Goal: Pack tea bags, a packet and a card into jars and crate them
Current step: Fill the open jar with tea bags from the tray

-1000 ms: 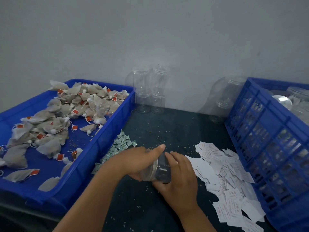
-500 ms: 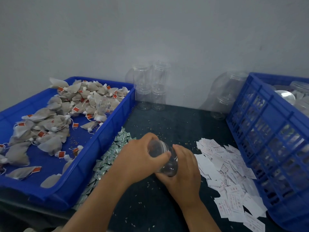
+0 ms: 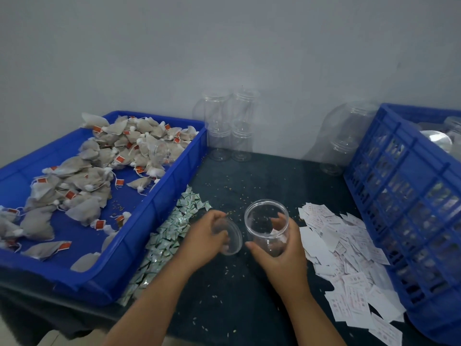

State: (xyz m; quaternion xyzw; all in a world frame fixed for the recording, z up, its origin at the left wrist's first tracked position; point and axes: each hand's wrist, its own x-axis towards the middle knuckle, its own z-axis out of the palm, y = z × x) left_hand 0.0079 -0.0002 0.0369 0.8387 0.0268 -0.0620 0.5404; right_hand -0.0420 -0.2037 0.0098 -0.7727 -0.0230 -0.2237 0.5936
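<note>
My right hand grips the clear jar. The thumb is on the near side and the fingers are curled round the far side, seen through the plastic. The jar is roughly upright over the table, mouth open and facing up at me. I can't tell if its base touches the table.

My left hand holds the clear lid. The fingers are curled over its top edge and the lid is tilted on edge. It's just left of the jar and off it, with a small gap between them.

The blue tray on the left holds a loose heap of tea bags with red tags, and one clear jar lies on its side among them. Green-and-white packets are piled along the tray's right wall, just beside my left hand. White cards are spread on the table right of my right hand, reaching the blue crate. The crate has clear jars inside, only their tops visible.

Stacked clear jars stand by the wall behind the tray corner. More clear jars stand near the crate's far corner. Small grains are scattered on the dark table around both hands.
</note>
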